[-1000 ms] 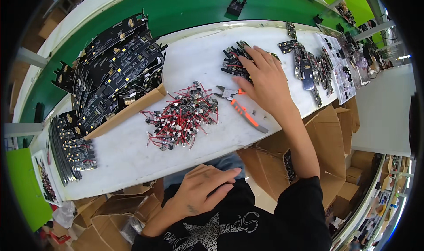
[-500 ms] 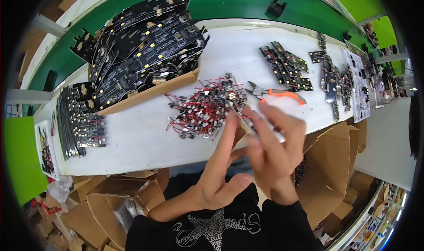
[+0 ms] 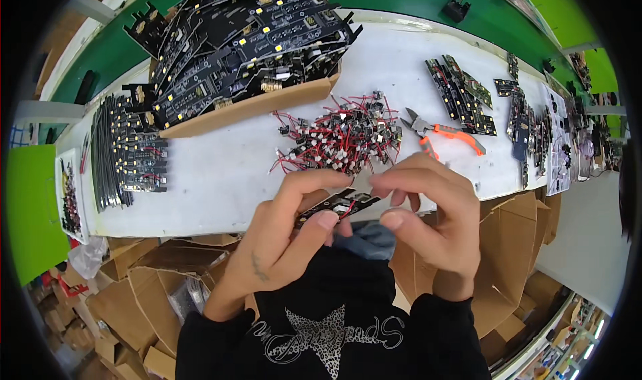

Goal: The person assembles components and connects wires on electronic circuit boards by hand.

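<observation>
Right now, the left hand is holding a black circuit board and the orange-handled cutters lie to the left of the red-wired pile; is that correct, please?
Not quite: the head view shows the orange-handled cutters to the right of the red-wired pile. The left hand is indeed holding a black circuit board.

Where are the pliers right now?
Head view, right of centre: on the table, the pliers lie right of the wire pile, beyond the right hand.
</observation>
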`<state>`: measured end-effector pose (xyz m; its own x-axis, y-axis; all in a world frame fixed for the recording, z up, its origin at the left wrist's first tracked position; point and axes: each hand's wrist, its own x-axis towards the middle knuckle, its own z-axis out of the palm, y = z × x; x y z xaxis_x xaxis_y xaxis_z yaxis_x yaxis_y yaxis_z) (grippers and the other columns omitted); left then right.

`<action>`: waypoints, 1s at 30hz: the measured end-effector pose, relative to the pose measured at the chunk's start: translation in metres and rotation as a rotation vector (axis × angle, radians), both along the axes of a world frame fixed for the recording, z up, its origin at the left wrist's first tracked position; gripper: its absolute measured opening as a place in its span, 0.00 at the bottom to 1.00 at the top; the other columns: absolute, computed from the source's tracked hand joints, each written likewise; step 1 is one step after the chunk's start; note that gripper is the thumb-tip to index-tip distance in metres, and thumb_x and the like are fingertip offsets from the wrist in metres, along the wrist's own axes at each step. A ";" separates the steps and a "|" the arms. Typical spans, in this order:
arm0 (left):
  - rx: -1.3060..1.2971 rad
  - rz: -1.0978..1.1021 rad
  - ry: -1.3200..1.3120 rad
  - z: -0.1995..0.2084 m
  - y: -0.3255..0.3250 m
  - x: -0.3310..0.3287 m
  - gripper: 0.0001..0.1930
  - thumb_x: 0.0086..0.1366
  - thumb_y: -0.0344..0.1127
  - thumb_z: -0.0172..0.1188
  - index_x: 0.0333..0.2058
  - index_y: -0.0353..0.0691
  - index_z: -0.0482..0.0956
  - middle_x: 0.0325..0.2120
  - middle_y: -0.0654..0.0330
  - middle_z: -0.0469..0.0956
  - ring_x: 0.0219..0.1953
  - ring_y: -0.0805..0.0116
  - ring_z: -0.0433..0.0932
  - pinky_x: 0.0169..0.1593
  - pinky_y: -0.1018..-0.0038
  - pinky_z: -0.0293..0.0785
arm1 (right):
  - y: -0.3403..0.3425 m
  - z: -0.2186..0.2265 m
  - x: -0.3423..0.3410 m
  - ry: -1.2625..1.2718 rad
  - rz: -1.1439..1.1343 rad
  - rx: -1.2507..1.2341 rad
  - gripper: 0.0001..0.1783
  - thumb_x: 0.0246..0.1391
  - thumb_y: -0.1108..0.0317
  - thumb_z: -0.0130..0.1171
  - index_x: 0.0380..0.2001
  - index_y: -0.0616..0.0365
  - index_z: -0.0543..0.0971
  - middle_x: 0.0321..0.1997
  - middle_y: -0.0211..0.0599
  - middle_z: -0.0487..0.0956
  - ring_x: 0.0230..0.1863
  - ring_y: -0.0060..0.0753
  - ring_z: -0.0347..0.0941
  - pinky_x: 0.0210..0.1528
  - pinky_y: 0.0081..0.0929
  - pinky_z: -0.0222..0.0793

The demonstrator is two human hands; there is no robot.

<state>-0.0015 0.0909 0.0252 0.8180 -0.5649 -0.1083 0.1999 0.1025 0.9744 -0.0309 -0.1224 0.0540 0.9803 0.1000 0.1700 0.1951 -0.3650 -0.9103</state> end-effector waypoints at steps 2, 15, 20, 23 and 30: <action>0.085 -0.081 -0.061 0.004 0.011 0.005 0.13 0.67 0.28 0.49 0.50 0.33 0.68 0.29 0.56 0.79 0.30 0.71 0.76 0.36 0.74 0.72 | 0.002 0.000 0.005 0.140 0.163 0.108 0.13 0.44 0.76 0.67 0.36 0.63 0.80 0.32 0.36 0.78 0.28 0.29 0.73 0.27 0.27 0.66; 0.339 -0.520 -0.249 0.024 0.020 0.035 0.07 0.59 0.29 0.57 0.36 0.37 0.74 0.19 0.56 0.77 0.15 0.63 0.74 0.20 0.73 0.65 | 0.000 -0.004 0.014 0.176 0.493 0.063 0.11 0.38 0.74 0.69 0.25 0.67 0.78 0.24 0.37 0.74 0.23 0.30 0.71 0.21 0.23 0.62; 0.338 -0.610 -0.372 0.020 0.020 0.040 0.06 0.59 0.31 0.57 0.35 0.39 0.74 0.14 0.57 0.72 0.14 0.60 0.72 0.20 0.70 0.63 | 0.001 -0.008 0.011 0.066 0.464 -0.007 0.10 0.37 0.72 0.71 0.21 0.64 0.77 0.18 0.34 0.72 0.16 0.28 0.67 0.17 0.23 0.59; 0.329 -0.633 -0.378 0.016 0.020 0.042 0.06 0.59 0.31 0.57 0.35 0.38 0.74 0.15 0.57 0.72 0.15 0.60 0.73 0.20 0.70 0.64 | 0.002 -0.012 0.011 0.031 0.446 0.002 0.07 0.42 0.76 0.67 0.22 0.59 0.77 0.17 0.31 0.69 0.15 0.29 0.65 0.16 0.26 0.57; 0.263 -0.696 -0.335 0.009 0.021 0.042 0.06 0.61 0.32 0.57 0.36 0.39 0.75 0.18 0.57 0.75 0.17 0.59 0.74 0.22 0.70 0.65 | 0.000 -0.022 0.010 0.088 0.503 0.086 0.07 0.42 0.75 0.68 0.22 0.60 0.78 0.18 0.31 0.70 0.15 0.28 0.66 0.17 0.26 0.57</action>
<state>0.0407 0.1115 0.0340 0.3014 -0.9459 -0.1203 -0.1732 -0.1783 0.9686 -0.0212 -0.1220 0.0323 0.8254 0.5521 0.1175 0.2488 -0.1691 -0.9537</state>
